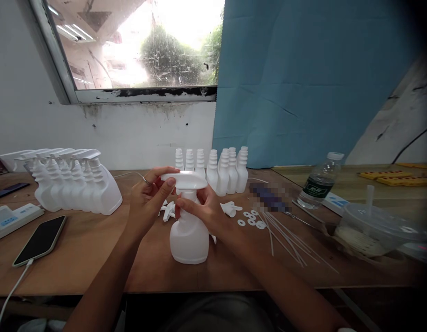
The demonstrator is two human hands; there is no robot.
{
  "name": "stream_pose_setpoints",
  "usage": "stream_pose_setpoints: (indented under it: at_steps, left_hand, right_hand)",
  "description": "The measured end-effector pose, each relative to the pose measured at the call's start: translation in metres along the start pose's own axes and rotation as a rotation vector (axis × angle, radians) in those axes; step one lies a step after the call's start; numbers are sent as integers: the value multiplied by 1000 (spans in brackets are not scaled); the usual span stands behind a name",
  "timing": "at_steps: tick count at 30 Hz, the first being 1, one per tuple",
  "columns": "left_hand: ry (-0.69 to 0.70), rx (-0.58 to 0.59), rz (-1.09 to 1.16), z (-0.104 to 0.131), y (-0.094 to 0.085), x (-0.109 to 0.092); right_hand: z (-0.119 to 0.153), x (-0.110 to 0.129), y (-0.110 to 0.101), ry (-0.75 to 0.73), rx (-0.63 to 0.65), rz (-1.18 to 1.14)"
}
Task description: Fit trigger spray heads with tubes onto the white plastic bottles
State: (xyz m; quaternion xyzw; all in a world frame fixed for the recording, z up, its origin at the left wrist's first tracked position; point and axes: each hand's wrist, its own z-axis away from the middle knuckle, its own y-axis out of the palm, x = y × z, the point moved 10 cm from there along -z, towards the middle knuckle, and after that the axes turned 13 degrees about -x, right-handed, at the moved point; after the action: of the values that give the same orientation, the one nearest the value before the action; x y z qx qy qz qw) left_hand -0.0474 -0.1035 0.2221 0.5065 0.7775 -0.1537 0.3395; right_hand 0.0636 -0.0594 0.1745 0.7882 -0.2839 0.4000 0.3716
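A white plastic spray bottle (189, 242) stands upright on the table in front of me, with a white trigger spray head (190, 180) on top. My left hand (147, 198) pinches the left end of the spray head between thumb and fingers. Around the bottle's neck, just under the head, my right hand (207, 206) is closed; its fingers partly hide the neck. White trigger pieces (169, 211) lie behind the bottle, partly covered by my hands. Another loose white spray part (231, 209) rests to the right of my right hand.
Bottles with spray heads (102, 196) stand at left; headless bottles (232, 173) stand by the wall. Right of centre lie white washers (252, 222), thin tubes (291, 240) and a blurred-handled tool (270, 196). A phone (40, 240), water bottle (317, 186) and lidded cup (361, 235) flank the work.
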Motion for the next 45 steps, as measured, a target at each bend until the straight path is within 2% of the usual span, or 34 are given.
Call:
stream_pose_setpoints:
  at_steps: [3,7,10,14,18,23,29,32,35,39,42,45]
  left_hand:
    - [4,1,-3,0,-1,-1]
    - [23,2,-15,1,-2,-2]
    - [34,-5,18,3,-3,-3]
    - [25,3,25,4,-1,-4]
    - [39,-9,19,5,-2,-5]
    - [30,5,19,4,1,-3]
    - [27,-32,54,8,0,-4]
    - [-53,-54,120,14,3,6]
    - [-166,-15,212,26,9,26]
    - [-251,14,191,52,-4,56]
    - [-334,176,76,82,-7,77]
    - [-395,344,-99,107,-7,90]
  right_hand:
    - [1,1,4,0,5,-28]
    - [1,3,0,-53,-55,75]
    - [2,4,6,-61,-3,21]
    - [1,4,-3,-61,-88,104]
    - [4,6,2,-80,-11,27]
    - [1,2,-5,-60,-76,100]
    - [3,3,2,-49,27,9]
    - [2,3,-3,-63,-23,35]
    - [0,0,-6,-8,-49,25]
    - [0,-7,3,145,123,72]
    - [2,-13,6,248,230,164]
    - [1,-15,4,276,214,197]
